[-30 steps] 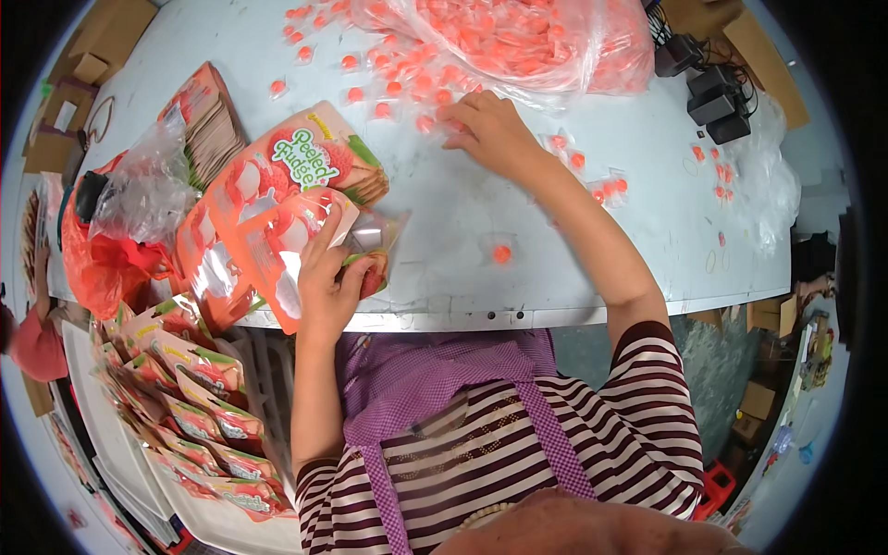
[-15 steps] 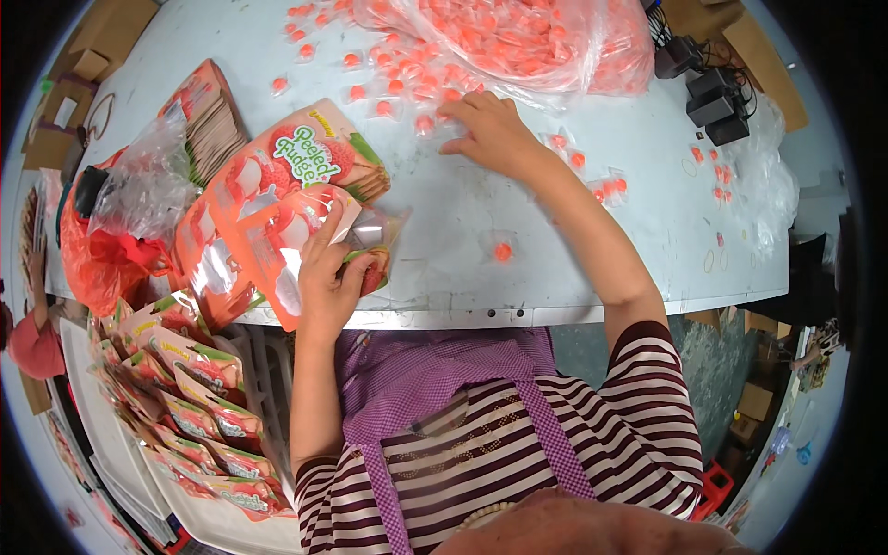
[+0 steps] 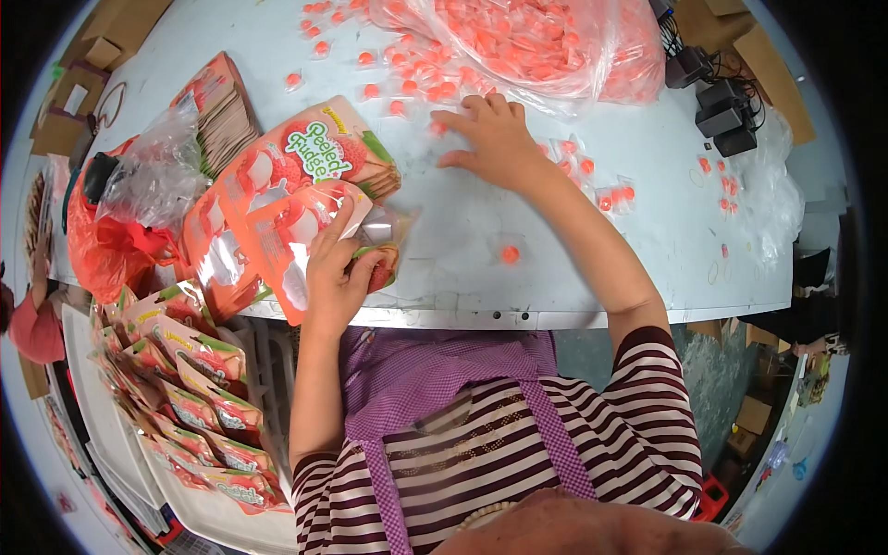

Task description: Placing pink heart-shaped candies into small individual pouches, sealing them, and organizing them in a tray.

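My left hand (image 3: 335,275) grips a red and peach candy pouch (image 3: 270,236) near the table's front edge, thumb on one side and fingers on the other. The pouch's mouth gapes toward the right. Under it lies a pile of flat pouches (image 3: 310,139) with a lychee picture. My right hand (image 3: 495,143) is reaching over the table with its fingers spread. A wrapped red candy (image 3: 437,128) sits by its fingertips, at the edge of a scatter of such candies (image 3: 407,65). One lone candy (image 3: 510,254) lies between my two forearms.
A big clear bag of candies (image 3: 527,46) rests at the far side. Black power adapters (image 3: 726,116) with cables are at the far right. More pouch stacks (image 3: 227,111) and a red plastic bag (image 3: 111,245) lie left. Several filled-looking pouches (image 3: 199,388) stand in a white tray (image 3: 222,527).
The whole view has shifted slightly. My right hand is a little back from the candy scatter with fingers spread; my left hand keeps its hold on the pouch.
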Demonstrator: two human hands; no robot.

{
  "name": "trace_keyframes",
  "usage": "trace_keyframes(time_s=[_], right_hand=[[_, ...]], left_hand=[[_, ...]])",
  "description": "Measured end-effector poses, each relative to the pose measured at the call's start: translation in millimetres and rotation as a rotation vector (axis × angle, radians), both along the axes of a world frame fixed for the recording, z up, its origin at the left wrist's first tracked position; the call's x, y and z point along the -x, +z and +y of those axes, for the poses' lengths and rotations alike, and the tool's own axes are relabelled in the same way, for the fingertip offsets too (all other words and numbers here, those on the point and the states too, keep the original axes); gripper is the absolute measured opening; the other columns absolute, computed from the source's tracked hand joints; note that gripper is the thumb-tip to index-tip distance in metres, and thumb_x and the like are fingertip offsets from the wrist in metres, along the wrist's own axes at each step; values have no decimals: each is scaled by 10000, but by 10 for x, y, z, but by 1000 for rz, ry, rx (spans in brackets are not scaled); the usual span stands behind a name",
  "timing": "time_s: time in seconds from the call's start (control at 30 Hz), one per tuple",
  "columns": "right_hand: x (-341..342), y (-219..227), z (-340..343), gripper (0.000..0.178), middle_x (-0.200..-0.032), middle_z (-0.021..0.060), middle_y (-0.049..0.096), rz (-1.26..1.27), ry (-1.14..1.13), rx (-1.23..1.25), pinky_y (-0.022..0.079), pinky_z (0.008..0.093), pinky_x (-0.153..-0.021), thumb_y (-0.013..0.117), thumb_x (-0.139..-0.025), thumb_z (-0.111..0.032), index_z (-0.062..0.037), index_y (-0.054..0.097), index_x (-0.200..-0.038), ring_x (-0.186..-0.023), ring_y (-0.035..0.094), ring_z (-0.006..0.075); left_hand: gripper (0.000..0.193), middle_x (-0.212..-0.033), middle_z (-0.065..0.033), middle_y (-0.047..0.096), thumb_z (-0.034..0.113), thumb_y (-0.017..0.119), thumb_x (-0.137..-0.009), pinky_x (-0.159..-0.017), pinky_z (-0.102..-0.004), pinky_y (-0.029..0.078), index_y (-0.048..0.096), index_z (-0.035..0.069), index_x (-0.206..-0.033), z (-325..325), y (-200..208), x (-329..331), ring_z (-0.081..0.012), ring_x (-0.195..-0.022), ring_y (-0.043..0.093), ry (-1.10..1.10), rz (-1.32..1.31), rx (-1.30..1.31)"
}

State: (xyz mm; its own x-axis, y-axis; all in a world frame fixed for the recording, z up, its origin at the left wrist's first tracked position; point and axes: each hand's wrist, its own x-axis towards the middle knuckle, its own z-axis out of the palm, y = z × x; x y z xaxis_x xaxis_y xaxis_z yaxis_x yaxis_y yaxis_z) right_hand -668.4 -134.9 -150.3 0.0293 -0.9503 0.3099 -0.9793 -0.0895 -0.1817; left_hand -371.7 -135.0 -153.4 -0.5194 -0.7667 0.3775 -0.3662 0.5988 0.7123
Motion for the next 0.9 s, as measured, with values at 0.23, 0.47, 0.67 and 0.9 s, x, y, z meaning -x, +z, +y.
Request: trace_keyframes(time_s=[0.23, 0.47, 0.67, 0.9], right_hand=[[-23, 104, 166, 384, -1206, 85, 545, 2, 39, -89, 328, 428, -939, 712, -800, -378, -241, 640, -1151, -1143, 447, 277], [124, 306, 683, 387, -1282, 107, 515, -30, 111, -207, 292, 442, -1007, 705, -797, -374, -207, 657, -1143, -1183, 426, 288], [163, 405, 1071, 560, -1390, 154, 450, -49, 170, -266, 256, 505, -1084, 733, -744, -410, -160, 607, -1229, -1278, 378, 351], [-4, 242, 1193, 731, -1501, 154, 339, 90, 83, -338, 139, 584, -1136, 807, -616, -289, -179, 548, -1291, -1401, 251, 392]], left_hand=[[196, -1380, -192, 519, 74, 757, -719, -928, -395, 443, 588, -18, -754, 5, 25, 8, -353, -1072, 596, 2, -6, 1], [201, -1375, -200, 520, 72, 764, -717, -903, -387, 465, 587, -11, -763, -15, 0, 0, -346, -1078, 600, -10, -30, 55], [209, -1297, -194, 583, 79, 770, -708, -869, -390, 483, 615, 20, -835, 15, -38, 14, -353, -1039, 611, 33, 63, -85], [172, -931, -125, 641, 159, 741, -745, -819, -409, 442, 653, 74, -867, -95, -188, -14, -310, -894, 592, -135, 120, 43]])
